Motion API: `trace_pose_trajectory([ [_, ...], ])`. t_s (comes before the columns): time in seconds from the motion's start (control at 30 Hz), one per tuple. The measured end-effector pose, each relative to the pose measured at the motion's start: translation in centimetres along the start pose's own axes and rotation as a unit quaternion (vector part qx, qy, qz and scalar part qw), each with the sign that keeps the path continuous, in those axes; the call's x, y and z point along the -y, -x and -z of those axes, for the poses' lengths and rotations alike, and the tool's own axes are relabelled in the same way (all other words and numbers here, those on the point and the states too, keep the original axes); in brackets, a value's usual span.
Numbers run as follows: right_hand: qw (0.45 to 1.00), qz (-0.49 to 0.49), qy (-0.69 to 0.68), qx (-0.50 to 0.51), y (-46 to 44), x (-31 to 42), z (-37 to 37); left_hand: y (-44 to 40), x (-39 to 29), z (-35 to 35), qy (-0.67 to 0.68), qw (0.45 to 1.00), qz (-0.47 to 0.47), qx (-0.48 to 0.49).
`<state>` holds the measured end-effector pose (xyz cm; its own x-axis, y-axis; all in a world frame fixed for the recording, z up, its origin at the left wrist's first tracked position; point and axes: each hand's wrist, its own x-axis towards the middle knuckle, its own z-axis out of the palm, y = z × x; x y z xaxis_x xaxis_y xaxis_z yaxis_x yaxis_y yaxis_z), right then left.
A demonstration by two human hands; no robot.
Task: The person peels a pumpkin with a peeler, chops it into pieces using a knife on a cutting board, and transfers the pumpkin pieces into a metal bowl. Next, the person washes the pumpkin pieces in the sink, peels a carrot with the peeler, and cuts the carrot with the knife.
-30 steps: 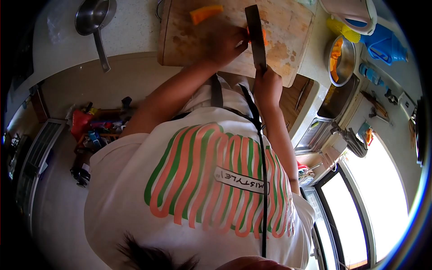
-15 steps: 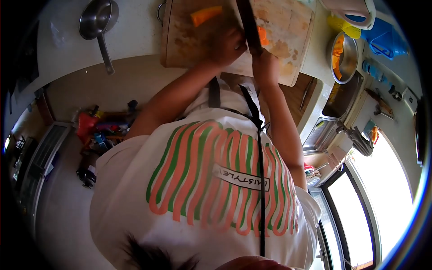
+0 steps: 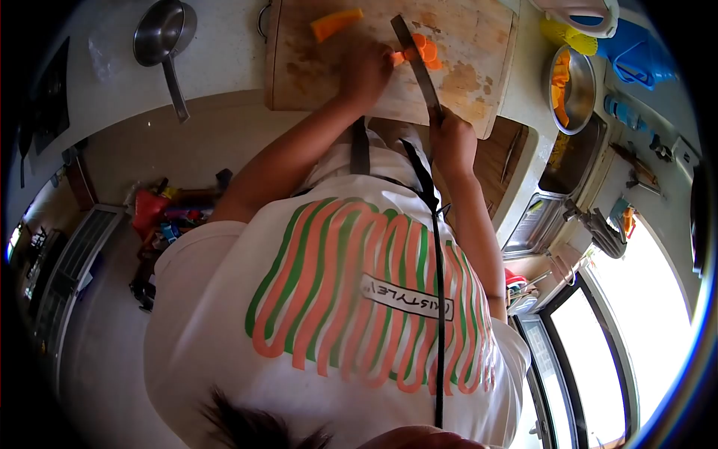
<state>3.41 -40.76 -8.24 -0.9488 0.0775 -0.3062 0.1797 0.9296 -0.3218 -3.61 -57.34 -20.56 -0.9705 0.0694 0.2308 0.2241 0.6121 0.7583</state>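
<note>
My right hand is wrapped round the handle of a kitchen knife, whose blade points away from me over the wooden cutting board. The fingers of my left hand are curled over an orange vegetable piece, left of the blade; most of the piece is hidden. Right against the blade's other side lie several thin orange slices. A longer strip of the orange vegetable, possibly pumpkin, rests beyond my left hand.
A metal bowl with orange pieces stands right of the board, by the sink. A saucepan sits on the counter to the left. Behind the bowl are a yellow item and a blue container.
My right hand has moved slightly right and toward me, and the blade has come down nearer the board. Several orange slices now show beside the blade. My left hand has shifted a little left.
</note>
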Motion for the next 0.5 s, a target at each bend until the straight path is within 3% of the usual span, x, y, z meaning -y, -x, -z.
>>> trace_pose_trajectory([
  [0.27,0.999,-0.011,0.029,0.041,0.3,-0.4,-0.3,0.0,0.3,0.2,0.041,0.999,0.001,-0.018],
  [0.5,0.997,-0.010,0.042,0.059,-0.2,-0.8,-1.6,-0.3,-0.6,0.7,-0.041,0.999,0.032,0.009],
])
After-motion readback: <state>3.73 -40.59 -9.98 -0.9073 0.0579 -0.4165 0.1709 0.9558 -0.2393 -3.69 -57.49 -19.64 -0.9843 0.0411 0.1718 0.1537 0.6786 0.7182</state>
